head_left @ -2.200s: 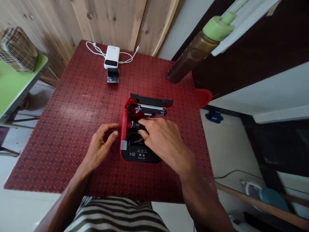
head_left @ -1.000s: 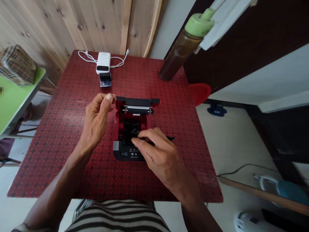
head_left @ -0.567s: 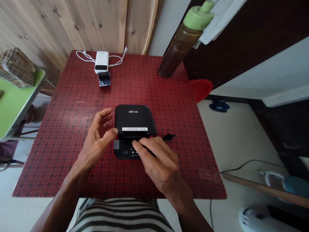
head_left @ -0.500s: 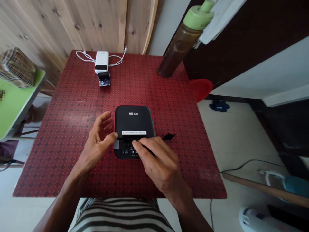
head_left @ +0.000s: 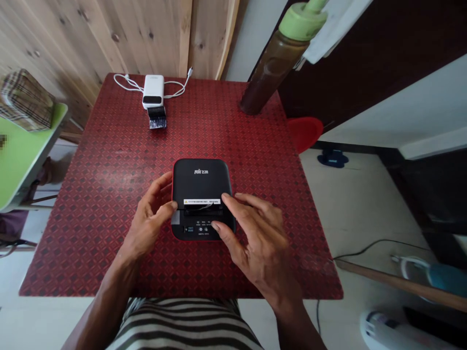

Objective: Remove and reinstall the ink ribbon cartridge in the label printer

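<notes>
A small black printer (head_left: 202, 182) with a red edge lies flat on the red patterned table (head_left: 120, 204). Across its middle runs a slot below a white warning label (head_left: 197, 201), and a thin curled strip (head_left: 206, 207) shows at the slot. My left hand (head_left: 151, 218) grips the printer's left side, thumb at the slot's end and fingers curled against the edge. Over the right side is my right hand (head_left: 257, 233), open with thumb and forefinger spread; the forefinger tip is at the label's right end, the thumb near the buttons.
At the back left lie a white power bank (head_left: 153, 90) with a looped cable and a crumpled black-and-silver piece (head_left: 157, 118). A tall brown bottle (head_left: 272, 68) with a green lid stands at the back right. A red stool (head_left: 304, 133) is beyond the right edge.
My right hand has moved right and opened, uncovering the slot and buttons. My left fingers have come in against the printer's side. The black scrap right of the printer is no longer visible.
</notes>
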A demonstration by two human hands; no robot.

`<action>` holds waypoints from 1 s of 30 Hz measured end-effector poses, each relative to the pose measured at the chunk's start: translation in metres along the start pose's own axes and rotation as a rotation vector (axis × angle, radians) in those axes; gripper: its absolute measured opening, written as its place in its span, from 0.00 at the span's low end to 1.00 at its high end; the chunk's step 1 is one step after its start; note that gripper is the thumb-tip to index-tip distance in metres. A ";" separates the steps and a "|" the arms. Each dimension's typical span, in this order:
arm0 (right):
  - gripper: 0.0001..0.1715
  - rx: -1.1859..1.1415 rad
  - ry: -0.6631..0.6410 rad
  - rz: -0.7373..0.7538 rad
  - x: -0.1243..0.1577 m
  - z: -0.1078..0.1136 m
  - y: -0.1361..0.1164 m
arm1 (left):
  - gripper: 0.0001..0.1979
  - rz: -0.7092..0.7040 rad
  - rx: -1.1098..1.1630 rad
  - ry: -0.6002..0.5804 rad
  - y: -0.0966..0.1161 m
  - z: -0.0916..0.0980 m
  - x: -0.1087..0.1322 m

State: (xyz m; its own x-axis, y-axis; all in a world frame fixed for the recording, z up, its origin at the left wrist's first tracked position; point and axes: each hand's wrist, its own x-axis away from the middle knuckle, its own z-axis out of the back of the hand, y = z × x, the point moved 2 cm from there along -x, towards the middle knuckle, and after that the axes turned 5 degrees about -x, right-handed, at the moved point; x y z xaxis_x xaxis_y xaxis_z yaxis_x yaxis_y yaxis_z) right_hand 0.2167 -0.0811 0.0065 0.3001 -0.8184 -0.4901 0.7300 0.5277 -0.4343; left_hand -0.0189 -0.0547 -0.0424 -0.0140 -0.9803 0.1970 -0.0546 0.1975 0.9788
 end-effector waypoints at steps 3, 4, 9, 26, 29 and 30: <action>0.26 -0.010 -0.010 -0.007 0.002 -0.002 -0.002 | 0.32 -0.010 -0.004 -0.006 0.002 -0.002 0.001; 0.27 -0.014 -0.010 -0.012 0.003 -0.002 -0.003 | 0.32 -0.015 -0.009 -0.009 0.003 -0.003 0.001; 0.32 -0.039 0.015 -0.032 0.007 -0.007 0.000 | 0.31 -0.018 -0.038 0.036 -0.001 -0.003 0.003; 0.33 -0.146 0.171 -0.214 0.048 -0.033 -0.001 | 0.29 0.021 -0.031 -0.005 -0.014 0.004 0.030; 0.33 -0.165 0.168 -0.230 0.048 -0.034 0.000 | 0.29 0.045 -0.045 0.020 -0.013 0.003 0.031; 0.33 -0.174 0.170 -0.227 0.049 -0.034 0.001 | 0.30 0.054 -0.047 0.025 -0.012 0.002 0.031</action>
State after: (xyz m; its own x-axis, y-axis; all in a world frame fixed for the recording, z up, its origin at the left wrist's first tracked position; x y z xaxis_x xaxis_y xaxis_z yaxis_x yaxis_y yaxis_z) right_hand 0.2110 -0.1129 -0.0432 0.0238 -0.8777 -0.4786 0.6462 0.3788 -0.6625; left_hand -0.0207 -0.0872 -0.0484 0.0089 -0.9681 0.2505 -0.0076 0.2504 0.9681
